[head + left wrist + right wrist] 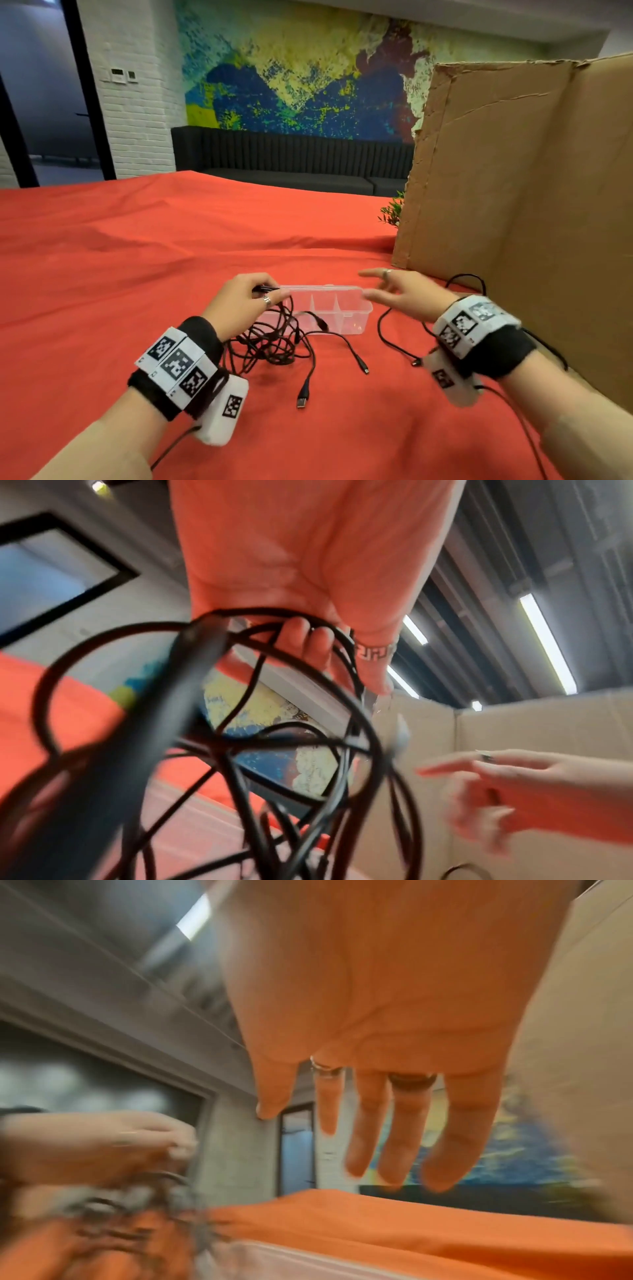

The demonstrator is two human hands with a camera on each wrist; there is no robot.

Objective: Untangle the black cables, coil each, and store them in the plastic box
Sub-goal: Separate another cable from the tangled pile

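Note:
A tangle of black cables (274, 339) hangs from my left hand (246, 298), which grips several strands a little above the red cloth; loose ends with USB plugs (302, 401) trail toward me. The left wrist view shows my fingers (308, 639) curled round the cable loops (240, 723). A clear plastic box (342, 308) with dividers sits just behind the tangle. My right hand (390, 291) hovers over the box's right end with straight, spread fingers (394, 1137), holding nothing. Another black cable (387, 329) lies under it.
A tall cardboard sheet (520, 192) stands upright at the right, close behind my right hand, with a cable loop (466, 279) at its foot. Red cloth (137, 257) covers the table. A small green plant (392, 210) peeks out by the cardboard's edge.

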